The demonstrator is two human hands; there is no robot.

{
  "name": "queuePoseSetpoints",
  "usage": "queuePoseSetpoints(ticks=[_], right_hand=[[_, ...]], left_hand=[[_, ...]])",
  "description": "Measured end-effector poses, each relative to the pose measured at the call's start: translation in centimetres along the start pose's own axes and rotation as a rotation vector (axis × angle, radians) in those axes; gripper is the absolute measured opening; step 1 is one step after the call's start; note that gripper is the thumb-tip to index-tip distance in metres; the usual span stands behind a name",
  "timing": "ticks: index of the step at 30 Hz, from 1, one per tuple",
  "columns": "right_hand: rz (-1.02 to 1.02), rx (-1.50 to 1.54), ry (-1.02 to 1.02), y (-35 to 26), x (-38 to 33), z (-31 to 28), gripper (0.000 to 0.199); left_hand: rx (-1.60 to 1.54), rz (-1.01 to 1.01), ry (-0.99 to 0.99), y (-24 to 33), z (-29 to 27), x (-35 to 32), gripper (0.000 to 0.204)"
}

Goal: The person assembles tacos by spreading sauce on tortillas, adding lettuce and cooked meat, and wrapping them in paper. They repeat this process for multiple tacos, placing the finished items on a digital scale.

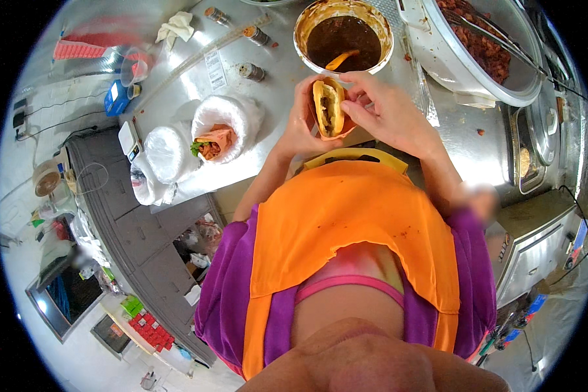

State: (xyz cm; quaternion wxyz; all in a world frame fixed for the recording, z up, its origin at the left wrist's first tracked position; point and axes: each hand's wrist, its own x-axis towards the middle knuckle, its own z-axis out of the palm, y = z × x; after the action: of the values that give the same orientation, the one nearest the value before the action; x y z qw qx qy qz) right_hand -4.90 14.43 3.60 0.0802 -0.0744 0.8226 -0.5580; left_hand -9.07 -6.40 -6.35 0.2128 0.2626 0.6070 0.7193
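My left hand (299, 127) is wrapped round a split bun (319, 104), held upright with its slit facing up. Brown sauce or filling smears the pale inside of the bun. My right hand (392, 111) grips its right edge with thumb and fingertips. Just beyond my hands stands a round tub (298, 40) of dark brown sauce, its inner wall streaked, with an orange utensil (342, 60) dipped in it. To the left, a filled bun in a paper sleeve (215, 142), green leaf showing, rests in a container lined with clear plastic (206, 112).
A large white tub (431, 46) of reddish chopped meat with tongs (503, 40) stands far right. Several shakers (251, 72) and a crumpled cloth (175, 27) lie on the steel table (170, 91). A second plastic-covered container (164, 155) and a small scale (130, 138) sit left.
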Motion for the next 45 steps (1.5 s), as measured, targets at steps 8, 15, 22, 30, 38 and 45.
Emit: queuePoseSetpoints(ticks=[8, 15, 22, 30, 38, 45], right_hand=[[-0.037, -0.100, 0.146, 1.5, -0.1, -2.1, 0.028], [-0.420, -0.772, 0.102, 8.0, 9.2, -3.5, 0.028], [-0.230, -0.957, -0.326, 8.6, 15.0, -1.2, 0.018], [0.056, -0.222, 0.301, 3.0, 9.8, -5.4, 0.031], [-0.001, 0.081, 0.438, 8.4, 8.1, -4.5, 0.023], [-0.058, 0.373, 0.667, 4.8, 4.4, -4.8, 0.021]], left_hand=[[0.083, -0.027, -0.006, -0.1, -0.7, -0.6, 0.114], [-0.054, -0.060, 0.109, 0.1, -0.8, -1.9, 0.115], [-0.042, -0.048, 0.187, 0.5, -2.9, -2.2, 0.115], [-0.046, -0.021, 0.305, 0.5, -4.2, -1.8, 0.112], [0.083, 0.045, 0.229, -1.0, -5.4, 1.6, 0.108], [0.142, 0.047, 0.229, -1.5, -5.9, 2.7, 0.105]])
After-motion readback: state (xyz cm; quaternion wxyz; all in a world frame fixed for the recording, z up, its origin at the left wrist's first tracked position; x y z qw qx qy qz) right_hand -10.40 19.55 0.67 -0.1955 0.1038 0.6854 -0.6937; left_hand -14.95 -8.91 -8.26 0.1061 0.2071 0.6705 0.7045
